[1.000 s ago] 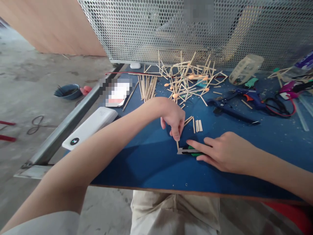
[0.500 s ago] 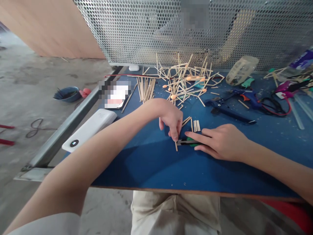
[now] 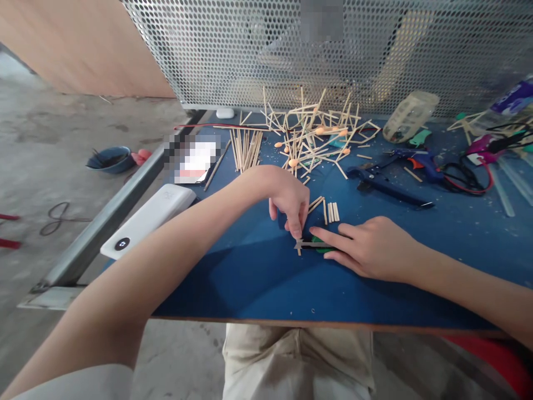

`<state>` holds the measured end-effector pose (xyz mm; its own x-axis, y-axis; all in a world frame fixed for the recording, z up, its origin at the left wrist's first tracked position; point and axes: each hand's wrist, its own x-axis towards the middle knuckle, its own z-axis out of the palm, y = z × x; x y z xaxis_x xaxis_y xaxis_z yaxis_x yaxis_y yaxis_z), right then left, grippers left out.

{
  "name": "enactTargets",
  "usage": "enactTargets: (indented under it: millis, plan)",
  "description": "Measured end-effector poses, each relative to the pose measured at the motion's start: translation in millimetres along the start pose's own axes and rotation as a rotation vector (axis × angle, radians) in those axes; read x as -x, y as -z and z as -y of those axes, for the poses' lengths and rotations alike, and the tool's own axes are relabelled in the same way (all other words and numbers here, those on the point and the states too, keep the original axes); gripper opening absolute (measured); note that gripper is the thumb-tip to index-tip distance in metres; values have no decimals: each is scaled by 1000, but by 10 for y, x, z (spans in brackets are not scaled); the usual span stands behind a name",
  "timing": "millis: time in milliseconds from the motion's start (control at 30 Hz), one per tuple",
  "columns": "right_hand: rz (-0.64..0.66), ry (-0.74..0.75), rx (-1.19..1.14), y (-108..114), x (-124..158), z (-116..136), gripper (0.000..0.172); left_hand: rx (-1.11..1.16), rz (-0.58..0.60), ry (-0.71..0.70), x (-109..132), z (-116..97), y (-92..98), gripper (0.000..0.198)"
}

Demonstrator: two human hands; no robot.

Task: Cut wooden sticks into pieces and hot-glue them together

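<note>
My left hand (image 3: 291, 203) pinches a thin wooden stick (image 3: 298, 250) upright-slanted against the blue tabletop (image 3: 258, 278). My right hand (image 3: 366, 247) grips a green-handled utility knife (image 3: 314, 244), index finger laid along it, its blade lying across the stick's lower end. Just beyond the hands lie a few short cut stick pieces (image 3: 331, 211).
A glued stick structure (image 3: 316, 133) and a bundle of long sticks (image 3: 245, 147) stand farther back. A blue glue gun (image 3: 389, 178), cables and a plastic bottle (image 3: 410, 116) lie right. A white power bank (image 3: 150, 219) and a phone (image 3: 194, 161) lie left. A perforated metal screen (image 3: 333, 50) closes the back.
Both hands shifted slightly: the knife went up toward the stick, then slid left and back down a little, so its blade now lies across the stick's lower end. The left hand kept its pinch.
</note>
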<state>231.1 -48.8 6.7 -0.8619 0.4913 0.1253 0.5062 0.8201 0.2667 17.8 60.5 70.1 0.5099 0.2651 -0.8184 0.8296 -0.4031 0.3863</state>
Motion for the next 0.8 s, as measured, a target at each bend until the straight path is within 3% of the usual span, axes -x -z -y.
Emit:
enactTargets:
  millis: [167,367,633,800]
  plan:
    - [38,-3,-29,16,29,47,50,6,-5,13,9,-6,-11,37]
    - [26,134,-143,59,100,192,49,16,-9,10,15,-7,-17,36]
    - [-61,28,-166,-110,55,-155,52,-40,49,-152,-19,115,19,37]
    - [-95,45,-137,-145,52,-213,52,-39,20,-236,-100,167,12,33]
